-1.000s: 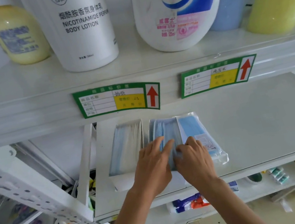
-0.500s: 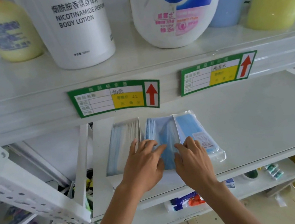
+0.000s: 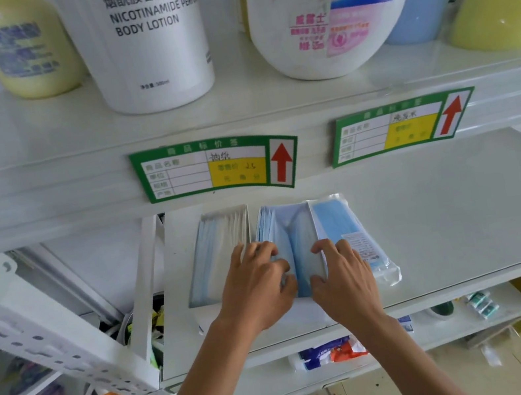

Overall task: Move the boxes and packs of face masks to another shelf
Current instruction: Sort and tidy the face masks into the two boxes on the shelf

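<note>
Hands pinching the same loose stack of blue masks (image 3: 290, 244) on the middle shelf (image 3: 447, 216): left hand (image 3: 257, 288) at 9 o'clock, right hand (image 3: 342, 273) at 3. Open mask box (image 3: 217, 253) touches at 9, sealed pack (image 3: 343, 221) at 3. Body lotion bottle (image 3: 151, 39) sits overhead.

There is one view only, from a wide-angle camera on the person's head, looking forward and down at close range. The two-handed grip, left hand (image 3: 257, 290) and right hand (image 3: 342, 278), sits just below the middle of the frame. Above the grip the upper shelf (image 3: 34, 146) edge crosses the frame, bowed by the lens. Beyond the grip the middle shelf (image 3: 447, 216) runs back and off to the right. Below the grip the forearms lead out of the bottom edge, over a lower shelf (image 3: 449, 327).
</note>
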The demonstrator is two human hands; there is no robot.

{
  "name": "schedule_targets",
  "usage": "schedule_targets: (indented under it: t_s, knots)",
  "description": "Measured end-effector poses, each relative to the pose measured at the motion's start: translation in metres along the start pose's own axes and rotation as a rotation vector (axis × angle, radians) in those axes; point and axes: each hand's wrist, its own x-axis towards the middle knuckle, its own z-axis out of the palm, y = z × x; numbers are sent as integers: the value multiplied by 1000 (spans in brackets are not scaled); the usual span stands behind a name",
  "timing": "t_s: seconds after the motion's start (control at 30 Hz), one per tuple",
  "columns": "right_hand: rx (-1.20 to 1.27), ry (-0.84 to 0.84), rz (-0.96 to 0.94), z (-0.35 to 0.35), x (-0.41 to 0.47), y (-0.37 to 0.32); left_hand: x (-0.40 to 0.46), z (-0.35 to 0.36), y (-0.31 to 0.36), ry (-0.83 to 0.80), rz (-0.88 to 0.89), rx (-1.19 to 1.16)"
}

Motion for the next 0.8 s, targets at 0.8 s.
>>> schedule_targets:
  t_s: [0.8]
  knots:
    - [-399, 184, -179, -4, -9, -8, 6, -1, -9, 48, -53, -44]
